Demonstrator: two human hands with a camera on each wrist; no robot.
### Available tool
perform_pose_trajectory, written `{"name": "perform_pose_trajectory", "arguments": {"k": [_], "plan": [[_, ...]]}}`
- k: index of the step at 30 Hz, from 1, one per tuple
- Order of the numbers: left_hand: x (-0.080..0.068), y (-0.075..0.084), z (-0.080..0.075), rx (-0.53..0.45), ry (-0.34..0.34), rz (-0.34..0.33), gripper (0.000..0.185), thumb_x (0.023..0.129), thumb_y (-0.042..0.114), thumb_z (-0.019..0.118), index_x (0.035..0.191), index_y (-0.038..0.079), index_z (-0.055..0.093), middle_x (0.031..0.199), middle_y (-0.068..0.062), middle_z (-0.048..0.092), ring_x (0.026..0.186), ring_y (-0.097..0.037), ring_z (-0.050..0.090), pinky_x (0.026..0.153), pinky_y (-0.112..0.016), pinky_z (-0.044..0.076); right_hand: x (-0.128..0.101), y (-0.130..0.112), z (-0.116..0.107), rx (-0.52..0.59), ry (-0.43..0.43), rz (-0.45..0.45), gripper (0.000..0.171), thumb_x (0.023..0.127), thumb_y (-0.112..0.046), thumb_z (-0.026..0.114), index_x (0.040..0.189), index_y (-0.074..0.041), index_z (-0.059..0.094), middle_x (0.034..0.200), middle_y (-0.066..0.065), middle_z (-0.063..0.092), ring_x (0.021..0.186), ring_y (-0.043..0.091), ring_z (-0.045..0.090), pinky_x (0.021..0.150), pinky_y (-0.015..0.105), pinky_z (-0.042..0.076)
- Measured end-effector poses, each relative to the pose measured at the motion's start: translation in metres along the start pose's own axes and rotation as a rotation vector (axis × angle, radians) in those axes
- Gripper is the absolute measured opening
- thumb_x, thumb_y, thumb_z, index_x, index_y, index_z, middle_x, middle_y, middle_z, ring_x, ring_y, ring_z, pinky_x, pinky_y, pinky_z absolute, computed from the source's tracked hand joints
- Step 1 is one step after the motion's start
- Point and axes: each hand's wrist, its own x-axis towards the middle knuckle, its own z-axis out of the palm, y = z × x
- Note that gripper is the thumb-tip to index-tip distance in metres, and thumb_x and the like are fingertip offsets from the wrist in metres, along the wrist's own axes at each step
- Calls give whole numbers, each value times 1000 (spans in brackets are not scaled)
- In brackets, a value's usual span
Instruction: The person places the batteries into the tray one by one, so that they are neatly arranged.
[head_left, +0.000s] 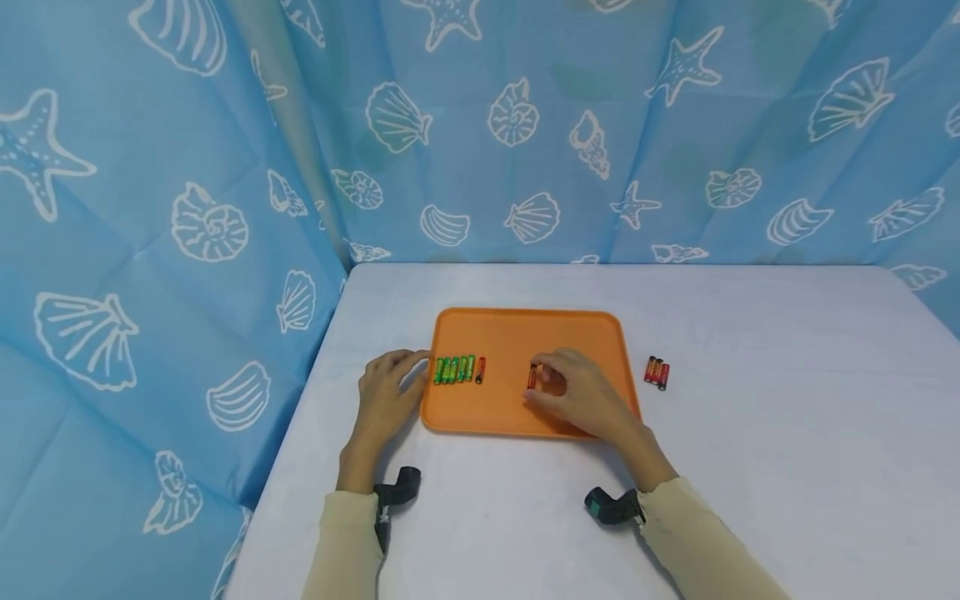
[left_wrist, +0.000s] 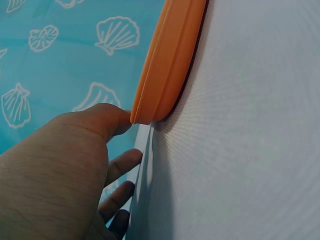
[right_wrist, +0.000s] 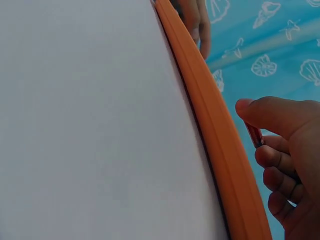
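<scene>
An orange tray (head_left: pixel 495 417) lies on the table. Toward its left side stands a row of several green batteries (head_left: pixel 454 370), with one red battery (head_left: pixel 481 370) beside the row. My right hand (head_left: pixel 581 392) is over the right half of the tray, pinching another red battery (head_left: pixel 532 377) lengthwise between thumb and fingers; the right wrist view shows this battery (right_wrist: pixel 254 134) too. At the tray's left edge rests my left hand (head_left: pixel 386 396). Its thumb is at the tray rim (left_wrist: pixel 167 65) in the left wrist view, and its other fingers are loosely extended.
Right of the tray, several red batteries (head_left: pixel 657 372) lie side by side on the white tablecloth (head_left: pixel 787 433). A blue curtain (head_left: pixel 480 167) with white shell prints hangs behind and to the left. Each wrist carries a black camera mount (head_left: pixel 615 506).
</scene>
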Motion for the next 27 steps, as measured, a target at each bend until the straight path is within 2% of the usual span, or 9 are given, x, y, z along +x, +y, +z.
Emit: {"name": "perform_pose_trajectory", "arguments": {"k": [7,14,27], "plan": [[2,1,0,0,-3,7,36,103,32,55,138,23,62,142,-11,50,139,-35,31,114,-55,15,14,-8,15,16,-37,2,46,85,-35,82,120,-8,67,91,-3,54,85,15,49,74,32,44],[2,2,0,-6,5,7,36,103,31,56,137,23,63,141,-11,51,138,-34,31,114,-55,15,26,-12,25,33,-22,-9,43,85,-33,82,117,-8,67,89,-2,54,83,15,48,71,31,43],[2,-1,0,9,12,4,35,103,31,56,137,24,63,140,-10,51,137,-34,31,113,-55,17,40,-18,41,39,-62,-9,37,87,-30,80,113,-7,66,87,0,52,80,15,46,68,29,42]]}}
